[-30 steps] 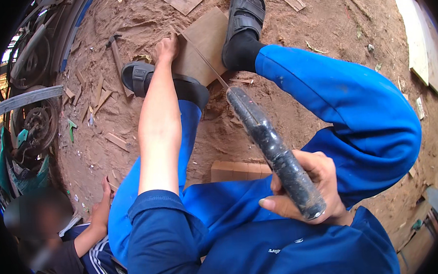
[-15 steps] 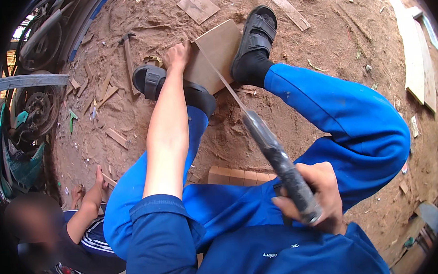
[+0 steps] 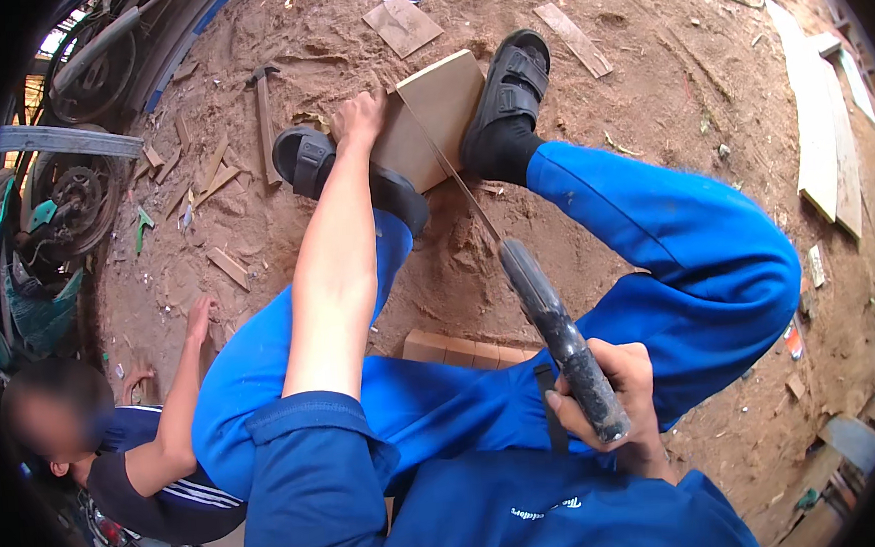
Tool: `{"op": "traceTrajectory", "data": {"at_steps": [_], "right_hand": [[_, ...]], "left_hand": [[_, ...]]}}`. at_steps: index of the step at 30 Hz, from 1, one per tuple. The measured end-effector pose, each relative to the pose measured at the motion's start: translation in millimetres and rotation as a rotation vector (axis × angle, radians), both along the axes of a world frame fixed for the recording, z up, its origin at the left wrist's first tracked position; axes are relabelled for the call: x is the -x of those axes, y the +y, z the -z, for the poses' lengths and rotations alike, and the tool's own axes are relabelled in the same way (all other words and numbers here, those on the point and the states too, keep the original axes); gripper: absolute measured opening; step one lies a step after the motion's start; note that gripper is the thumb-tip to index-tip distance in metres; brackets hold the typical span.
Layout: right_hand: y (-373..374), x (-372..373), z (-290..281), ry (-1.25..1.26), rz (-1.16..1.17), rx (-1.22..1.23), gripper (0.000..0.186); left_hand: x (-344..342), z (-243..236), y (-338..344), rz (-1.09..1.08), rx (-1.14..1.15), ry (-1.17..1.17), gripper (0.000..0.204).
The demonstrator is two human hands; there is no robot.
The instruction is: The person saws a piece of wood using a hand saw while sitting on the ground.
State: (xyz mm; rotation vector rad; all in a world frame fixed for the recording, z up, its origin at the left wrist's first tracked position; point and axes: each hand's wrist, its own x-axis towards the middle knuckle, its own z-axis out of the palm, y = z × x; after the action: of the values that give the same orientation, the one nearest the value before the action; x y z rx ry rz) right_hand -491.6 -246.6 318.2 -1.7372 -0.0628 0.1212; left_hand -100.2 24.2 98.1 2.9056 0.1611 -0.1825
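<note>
- Reddish-brown dirt ground (image 3: 449, 298) spreads under everything, strewn with wood scraps.
- Nearest, at 4 o'clock, the right hand (image 3: 620, 388) is clenched round the black, worn handle of a long, thin-bladed tool (image 3: 539, 302).
- Just short of 6 o'clock, a row of tan blocks (image 3: 462, 351) lies partly hidden behind the blue trousers.
- The tool's blade slants toward 11 o'clock, crossing over the flat brown board (image 3: 433, 123) at 12 o'clock; I cannot tell how deep it sits.
- At 11 o'clock, the left hand (image 3: 359, 120) is curled closed on the board's left edge, fingertips hidden.
- The board lies between two dark sandalled feet, the right sandal (image 3: 516, 83) just beside it at 1 o'clock.
- Between 10 and 11 o'clock, a hammer (image 3: 266, 129) lies near the left sandal (image 3: 303, 161).
- At 8 o'clock, another person (image 3: 154, 466) sits close by, one arm extended to the ground.
- Farther off, pale planks (image 3: 811, 120) lie at 2 o'clock.
</note>
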Motion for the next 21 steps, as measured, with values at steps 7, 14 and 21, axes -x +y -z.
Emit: {"op": "traceTrajectory", "data": {"at_steps": [7,14,21], "right_hand": [[0.0,21.1,63.0,-0.101,0.181,0.031,0.013],[-7.3,0.8,65.4,-0.091,0.219,0.035,0.012],[21.5,-4.4,43.3,0.009,0.031,-0.032,0.019]], "left_hand": [[-4.1,-0.1,-16.2,0.012,0.012,0.003,0.065],[-10.8,17.2,5.4,0.003,0.005,0.015,0.073],[-34.4,31.0,6.5,-0.024,-0.035,0.024,0.075]]}}
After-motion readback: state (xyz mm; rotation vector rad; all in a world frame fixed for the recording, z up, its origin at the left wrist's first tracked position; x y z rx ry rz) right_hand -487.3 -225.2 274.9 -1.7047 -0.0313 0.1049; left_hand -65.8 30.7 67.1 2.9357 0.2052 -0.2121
